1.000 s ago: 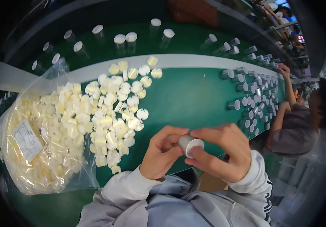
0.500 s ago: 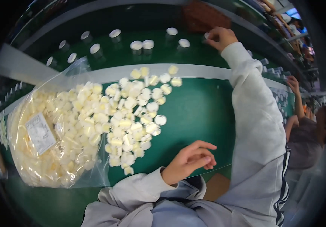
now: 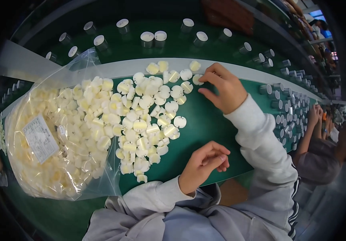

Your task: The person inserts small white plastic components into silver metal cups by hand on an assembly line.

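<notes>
Leftward, clear bag (image 3: 85, 63): bulges with pale pieces beside a loose pile (image 3: 140, 125).
Right hand (image 3: 225, 90): thumb and index parted, nothing visibly gripped.
Left hand (image 3: 204, 164): half curled; contents, cannot tell.
Label (image 3: 40, 138): white, tilted, print too small.
Disc (image 3: 197, 80): by right fingertips, flat face up; long axis unclear.

The right hand (image 3: 226, 90) is covering the edge of a white disc (image 3: 197, 79), leaving their contact unclear, while the left hand (image 3: 205, 164) is hiding its palm behind curled fingers. The plastic bag (image 3: 108, 180) is blurring the pale discs (image 3: 74, 166) deep inside, and its label (image 3: 40, 138) is bearing print too small to read. On the far side, a brown shape (image 3: 230, 16) is fading into darkness; at right, a co-worker's hands (image 3: 315, 115) are appearing too small to tell their grip.
</notes>
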Tool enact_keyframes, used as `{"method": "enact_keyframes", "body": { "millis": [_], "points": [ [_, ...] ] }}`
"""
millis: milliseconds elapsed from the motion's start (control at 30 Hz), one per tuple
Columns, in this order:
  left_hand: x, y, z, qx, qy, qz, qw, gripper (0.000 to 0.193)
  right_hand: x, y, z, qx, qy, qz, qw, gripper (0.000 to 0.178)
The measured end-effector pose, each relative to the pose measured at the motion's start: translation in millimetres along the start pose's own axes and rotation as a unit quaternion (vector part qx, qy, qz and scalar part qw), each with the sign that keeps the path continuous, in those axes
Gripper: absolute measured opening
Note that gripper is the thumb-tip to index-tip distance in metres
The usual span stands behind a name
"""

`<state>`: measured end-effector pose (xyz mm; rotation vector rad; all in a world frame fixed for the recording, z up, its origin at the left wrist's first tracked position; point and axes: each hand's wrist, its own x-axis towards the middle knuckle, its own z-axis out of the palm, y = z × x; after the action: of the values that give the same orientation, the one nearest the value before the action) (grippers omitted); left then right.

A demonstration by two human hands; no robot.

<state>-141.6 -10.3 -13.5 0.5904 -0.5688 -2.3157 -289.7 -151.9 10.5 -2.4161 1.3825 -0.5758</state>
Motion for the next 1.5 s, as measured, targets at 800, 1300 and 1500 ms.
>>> {"method": "enact_keyframes", "body": {
  "millis": [800, 1300, 1500],
  "points": [
    [4.5, -10.4, -0.3, 0.006, 0.187, 0.174, 0.967, 0.012, -97.5, -98.7, -32.0, 0.126, 0.104, 0.194, 0.967, 0.026],
    [1.6, -4.7, -0.4, -0.01, 0.139, 0.174, 0.975, 0.023, -96.3, -84.1, -42.1, 0.131, 0.04, 0.067, 0.988, 0.031],
    [0.4, -3.5, 0.4, -0.011, 0.155, 0.157, 0.975, 0.029, -76.8, -78.3, -57.1, 0.016, -0.034, -0.012, 0.999, 0.033]
  ]
}}
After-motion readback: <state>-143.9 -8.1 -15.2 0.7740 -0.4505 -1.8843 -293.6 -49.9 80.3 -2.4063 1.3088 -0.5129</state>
